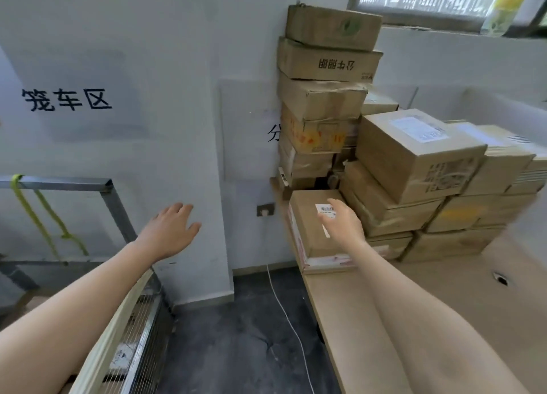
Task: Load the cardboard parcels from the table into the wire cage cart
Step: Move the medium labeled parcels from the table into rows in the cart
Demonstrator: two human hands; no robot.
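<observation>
A flat cardboard parcel (310, 230) with a small barcode label lies at the table's near left corner. My right hand (343, 222) hovers over its right side, fingers relaxed and holding nothing. My left hand (171, 227) is stretched out in the air to the left, fingers straight, in front of the white wall. The wire cage cart (139, 313) stands at the lower left under my left forearm; its inside is mostly hidden. More cardboard parcels (414, 156) are stacked on the table behind and to the right.
A tall, leaning column of boxes (322, 97) rises against the wall at the table's back left. The light wooden table (444, 304) runs along the right. A white cable (284, 304) trails across the dark floor between cart and table. Yellow straps (44, 216) hang on the cage frame.
</observation>
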